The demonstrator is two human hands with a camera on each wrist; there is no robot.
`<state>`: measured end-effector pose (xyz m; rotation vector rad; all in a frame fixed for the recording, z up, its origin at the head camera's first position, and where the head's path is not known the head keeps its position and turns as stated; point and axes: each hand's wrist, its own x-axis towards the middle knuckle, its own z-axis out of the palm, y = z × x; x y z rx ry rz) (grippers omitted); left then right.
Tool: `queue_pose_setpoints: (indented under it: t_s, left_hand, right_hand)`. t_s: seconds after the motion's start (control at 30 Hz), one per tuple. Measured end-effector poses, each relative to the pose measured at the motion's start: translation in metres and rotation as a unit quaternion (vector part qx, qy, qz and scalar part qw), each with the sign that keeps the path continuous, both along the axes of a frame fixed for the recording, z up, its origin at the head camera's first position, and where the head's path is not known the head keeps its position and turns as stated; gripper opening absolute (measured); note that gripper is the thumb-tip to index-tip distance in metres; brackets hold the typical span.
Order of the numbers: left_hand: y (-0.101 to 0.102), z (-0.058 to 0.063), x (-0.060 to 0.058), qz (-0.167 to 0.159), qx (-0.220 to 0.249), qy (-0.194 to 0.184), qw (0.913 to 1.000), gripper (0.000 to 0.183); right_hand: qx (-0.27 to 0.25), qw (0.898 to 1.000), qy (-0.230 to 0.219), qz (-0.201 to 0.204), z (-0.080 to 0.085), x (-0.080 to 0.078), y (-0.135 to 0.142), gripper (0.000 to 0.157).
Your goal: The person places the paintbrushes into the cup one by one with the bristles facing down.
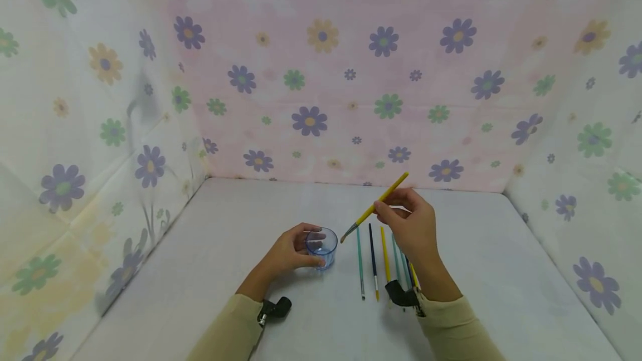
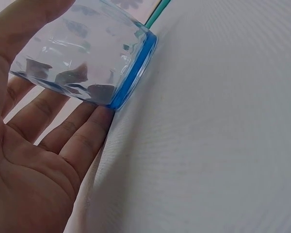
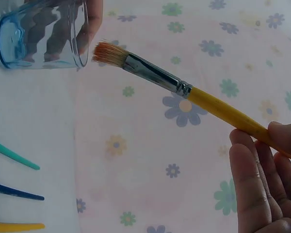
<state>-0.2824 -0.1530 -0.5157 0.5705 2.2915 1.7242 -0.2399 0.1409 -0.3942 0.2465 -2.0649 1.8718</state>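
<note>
Gripping clear glass (image 1: 326, 250): left hand (image 1: 287, 250), curled around its side; contents unclear.
Yellow paintbrush (image 1: 368, 213): pinched in right hand (image 1: 414, 228), bristles (image 3: 110, 53) toward left hand.
Other brushes (image 1: 373, 255): on tabletop (image 1: 200, 266), beside and beneath right hand.

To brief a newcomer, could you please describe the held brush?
Over the white table, find the person's right hand. It pinches a yellow brush, bristles angled down toward the glass. Unlike the other brushes, it is off the table.

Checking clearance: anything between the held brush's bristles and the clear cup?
Nothing: the right wrist view shows only a narrow bare gap between the bristles and the clear cup. The head view agrees.
</note>
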Motion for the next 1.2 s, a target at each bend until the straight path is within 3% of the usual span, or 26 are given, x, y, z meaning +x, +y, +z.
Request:
queue_pose_setpoints:
  t_s: [0.23, 0.47, 0.77, 1.0, 1.2]
  left_hand:
    - [0.005, 0.000, -0.002, -0.001, -0.007, 0.001, 1.0000, 0.077]
    - [0.008, 0.000, -0.005, 0.002, -0.010, 0.000, 0.9999, 0.078]
    - [0.005, -0.003, -0.005, -0.004, -0.003, 0.005, 1.0000, 0.080]
    - [0.001, -0.005, -0.002, 0.011, -0.004, -0.005, 0.9999, 0.080]
    - [0.000, -0.005, -0.002, 0.003, 0.000, -0.008, 1.0000, 0.080]
  right_hand:
    - [0.006, 1.000, 0.023, 0.017, -0.007, 0.001, -0.008, 0.032]
    - [0.029, 0.999, -0.012, 0.026, -0.022, -0.002, -0.018, 0.033]
    - [0.092, 0.994, -0.044, 0.029, -0.041, -0.008, -0.031, 0.021]
    - [0.112, 0.991, -0.071, 0.030, -0.049, -0.010, -0.036, 0.022]
    - [0.120, 0.990, -0.069, 0.027, -0.050, -0.009, -0.040, 0.021]
